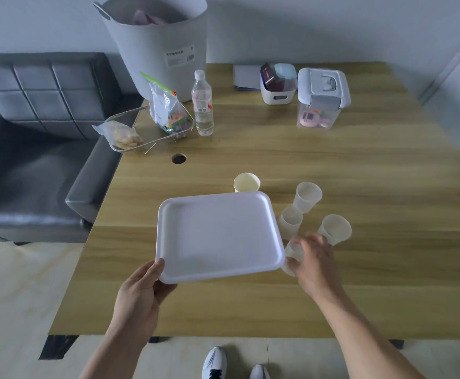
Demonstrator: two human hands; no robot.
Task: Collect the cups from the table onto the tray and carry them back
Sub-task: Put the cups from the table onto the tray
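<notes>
a: item one, the white tray (pixel 217 236). we log it held above the wooden desk (pixel 346 165), near the front edge, tilted a little, nothing on it. our left hand (pixel 138 294) has its near-left corner, thumb on the rim, fingers under; that grip is clamped on the tray.

b: item two, the cups. we count five. a cream paper cup (pixel 246 182) stands just behind the tray's far edge, partly hidden by it. four translucent plastic cups sit to the tray's right: the far plastic cup (pixel 307 196), the middle plastic cup (pixel 291 220) just beside the tray rim, the right plastic cup (pixel 334 228), and the near plastic cup (pixel 293 254).

a: and our right hand (pixel 314 262)?

b: wrapped around the near plastic cup, fingers curled over its side, grip closed on it. whether that cup is touching the desk or raised, we cannot tell.

a: other stock, all at the back of the desk: a water bottle (pixel 202 105), a wire basket (pixel 152 131) with snack bags, a grey tub (pixel 157 47), a small white bin (pixel 278 86), a clear lidded box (pixel 321 99).

b: off the desk: a grey sofa (pixel 40 127) on the left, white shoes (pixel 215 363) on the floor below.
</notes>
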